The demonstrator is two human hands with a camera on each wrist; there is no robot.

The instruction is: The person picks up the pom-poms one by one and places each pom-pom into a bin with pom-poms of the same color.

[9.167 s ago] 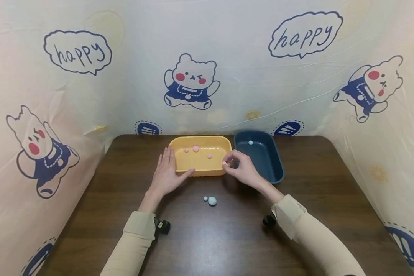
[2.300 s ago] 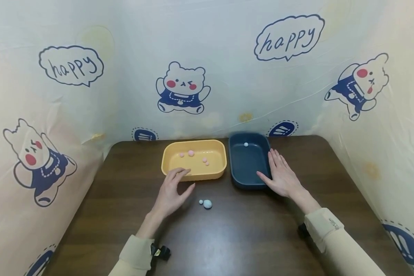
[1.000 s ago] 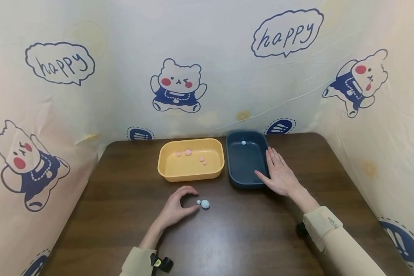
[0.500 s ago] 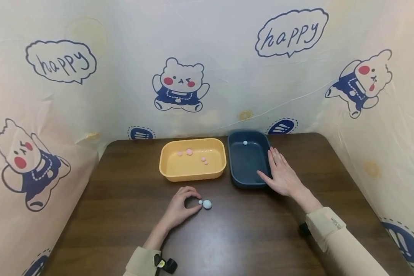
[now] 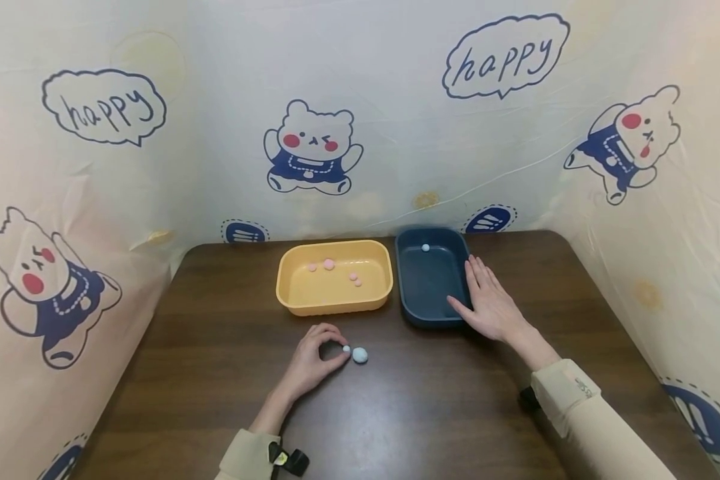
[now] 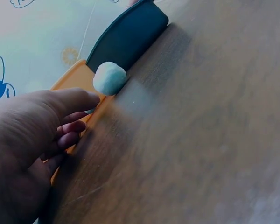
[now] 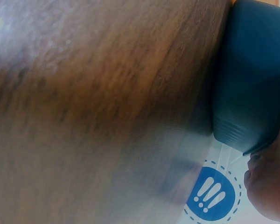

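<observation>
Thumb and index finger of my left hand (image 5: 313, 360) pinch a small pale-blue pompom (image 5: 347, 349); in the left wrist view the thumb hides most of it. Right beside the fingertips, a larger pale-blue pompom (image 5: 360, 355) lies on the table, fuzzy and round in the left wrist view (image 6: 109, 78). My right hand (image 5: 489, 303) rests with straight fingers along the right rim of the dark blue tray (image 5: 432, 320), its thumb over the near corner. One small pale-blue pompom (image 5: 425, 247) sits at the far end inside that tray.
Left of the blue tray stands a yellow tray (image 5: 336, 309) with several pink pompoms (image 5: 329, 265) in it. Both trays are near the back edge of the brown wooden table (image 5: 396, 413). A printed cloth (image 5: 396, 133) hangs behind and at the sides.
My left hand has left the yellow tray and closed finger and thumb on the small blue pompom. The right hand, earlier holding a pink pompom at the yellow tray, now rests on the blue tray.
</observation>
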